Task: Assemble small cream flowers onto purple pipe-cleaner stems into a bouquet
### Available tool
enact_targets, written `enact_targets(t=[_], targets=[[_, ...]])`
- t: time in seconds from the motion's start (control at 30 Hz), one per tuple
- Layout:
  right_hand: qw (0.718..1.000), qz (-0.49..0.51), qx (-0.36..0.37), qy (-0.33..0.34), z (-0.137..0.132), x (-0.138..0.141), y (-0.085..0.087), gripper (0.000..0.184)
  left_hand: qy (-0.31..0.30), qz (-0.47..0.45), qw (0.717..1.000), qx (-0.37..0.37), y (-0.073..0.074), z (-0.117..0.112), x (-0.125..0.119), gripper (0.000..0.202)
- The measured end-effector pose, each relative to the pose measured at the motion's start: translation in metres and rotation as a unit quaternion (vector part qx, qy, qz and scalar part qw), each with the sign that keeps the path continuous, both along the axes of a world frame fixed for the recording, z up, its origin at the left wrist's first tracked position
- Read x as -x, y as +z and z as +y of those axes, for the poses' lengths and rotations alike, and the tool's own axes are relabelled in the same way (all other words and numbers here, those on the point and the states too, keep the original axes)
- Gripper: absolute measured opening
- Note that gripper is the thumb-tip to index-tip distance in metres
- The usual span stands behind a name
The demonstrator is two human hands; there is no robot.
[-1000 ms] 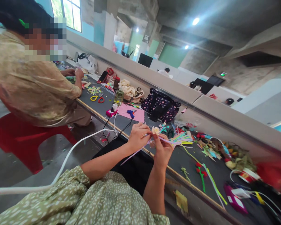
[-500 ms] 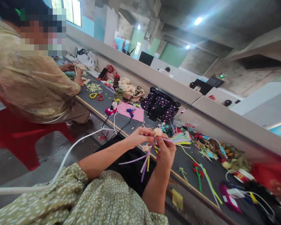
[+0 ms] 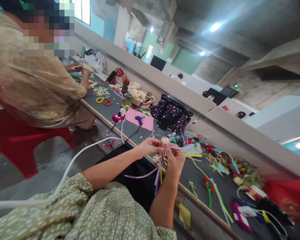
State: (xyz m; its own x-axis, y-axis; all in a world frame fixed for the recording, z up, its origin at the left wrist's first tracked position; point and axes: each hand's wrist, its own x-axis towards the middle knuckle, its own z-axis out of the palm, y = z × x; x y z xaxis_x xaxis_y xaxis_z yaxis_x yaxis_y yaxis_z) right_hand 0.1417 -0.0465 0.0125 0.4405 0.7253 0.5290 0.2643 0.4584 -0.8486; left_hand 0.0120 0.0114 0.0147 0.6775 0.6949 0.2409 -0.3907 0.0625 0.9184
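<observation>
Close over the table's front edge, both hands work on a cream flower (image 3: 165, 140) that looks made of pipe cleaners. My left hand (image 3: 150, 148) pinches it from the left, just under the petals. My right hand (image 3: 175, 162) grips it from the right, thumb and fingers closed near its base. Lilac and yellow pipe-cleaner stems (image 3: 157, 181) dangle below the hands, with a second cream piece (image 3: 156, 158) beside them. A fan of pastel pipe cleaners (image 3: 193, 150) lies past my right hand; whether it touches the fingers I cannot tell.
On the pink sheet (image 3: 146, 123) rests a blue glue gun (image 3: 139, 120). A dotted bag (image 3: 172, 113) stands against the partition. Scissors (image 3: 103, 101) lie leftward, near a seated co-worker (image 3: 37, 80). A white cable (image 3: 76, 160) crosses on my left. Red-and-green pipe-cleaner pieces (image 3: 210, 193) lie rightward.
Both hands stay on the flower, which has turned slightly and shifted a little left, its hanging stems swinging. The co-worker's hands have moved a little. The camera view has shifted slightly.
</observation>
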Motion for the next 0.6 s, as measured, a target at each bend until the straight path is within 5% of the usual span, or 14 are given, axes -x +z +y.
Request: enact_targets(t=[0.33, 0.6], targets=[[1.0, -0.022, 0.008, -0.017, 0.002, -0.0003, -0.0038, 0.021, 0.039, 0.023, 0.998, -0.051, -0.0019, 0.0052, 0.0014, 0.023], [0.997, -0.05, 0.017, -0.056, -0.0004, 0.0031, -0.0022, 0.025, 0.074, -0.009, 0.996, 0.048, -0.0034, 0.0012, -0.0004, 0.033]])
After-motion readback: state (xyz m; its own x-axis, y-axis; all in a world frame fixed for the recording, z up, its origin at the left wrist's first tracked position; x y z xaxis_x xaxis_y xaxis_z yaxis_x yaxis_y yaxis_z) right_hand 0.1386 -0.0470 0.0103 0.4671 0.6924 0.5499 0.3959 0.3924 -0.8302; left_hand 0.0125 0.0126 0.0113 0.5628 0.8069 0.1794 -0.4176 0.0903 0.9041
